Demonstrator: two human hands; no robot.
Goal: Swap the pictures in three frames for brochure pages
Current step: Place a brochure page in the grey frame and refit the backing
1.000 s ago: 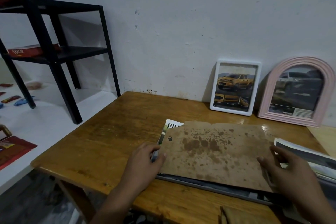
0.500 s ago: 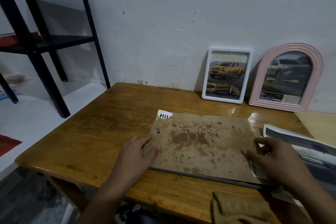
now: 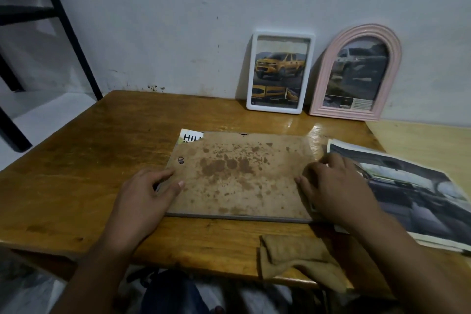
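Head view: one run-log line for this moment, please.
stage: third frame, face down | backing board: on frame | left hand: flat on left edge | right hand: at right edge | white frame, pink frame: filled

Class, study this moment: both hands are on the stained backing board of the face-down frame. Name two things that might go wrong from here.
1. A brochure page pokes out past the backing board at its far left corner; pressing the board in may crease or trap it crooked.
2. The right hand rests partly over the loose page beside the frame, so it might drag or crumple that sheet.
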